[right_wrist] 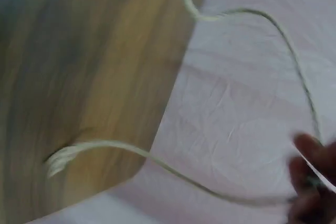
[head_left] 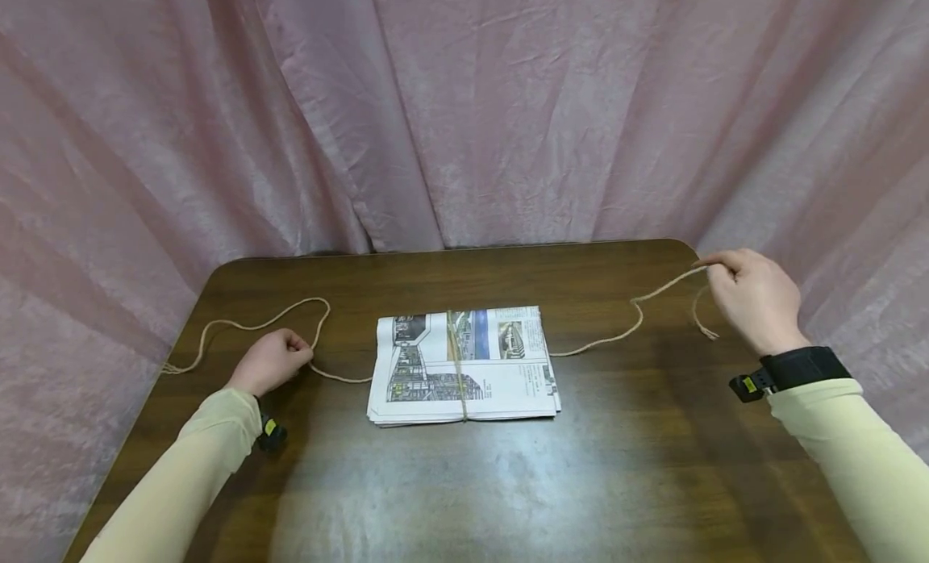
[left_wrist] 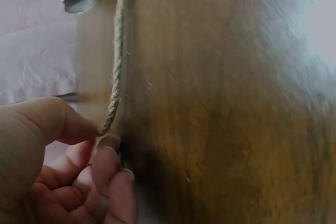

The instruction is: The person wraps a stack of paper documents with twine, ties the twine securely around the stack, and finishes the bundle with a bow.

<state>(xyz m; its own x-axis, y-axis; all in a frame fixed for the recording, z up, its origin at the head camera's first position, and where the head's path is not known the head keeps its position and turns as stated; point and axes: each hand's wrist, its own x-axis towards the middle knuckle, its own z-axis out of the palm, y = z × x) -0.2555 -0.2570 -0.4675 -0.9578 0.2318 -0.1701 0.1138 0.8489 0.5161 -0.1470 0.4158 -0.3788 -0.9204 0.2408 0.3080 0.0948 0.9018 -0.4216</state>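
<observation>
- Rope (left_wrist: 118,45) runs out from both sides of the newspapers, to the left hand at the middle left of the head view and to the right hand at the middle right.
- Pale yellow sleeves (head_left: 170,474) reach in from the lower left and lower right corners.
- Black wristbands (head_left: 806,369) sit on both wrists, each with a small black device marked yellow.
- Left hand (head_left: 272,361), low over the table: thumb and fingertips pinch the rope, as the left wrist view shows closely. Beyond the pinch the rope bends up, then runs left to a frayed end by the table's left edge.
- Right hand (head_left: 758,301), near the table's right far corner: fingers grip the rope, blurred in the right wrist view. A short tail with a frayed tip hangs below.
- Newspapers (head_left: 508,385) lie folded and stacked flat at the centre of the head view, printed side up. A thin cord (head_left: 460,377) crosses them from far edge to near edge.
- Table (head_left: 450,482), brown wood, shines at bottom centre; its far corners are rounded.
- Curtain (head_left: 508,119), pink and pleated, fills the top of the frame behind the table.
</observation>
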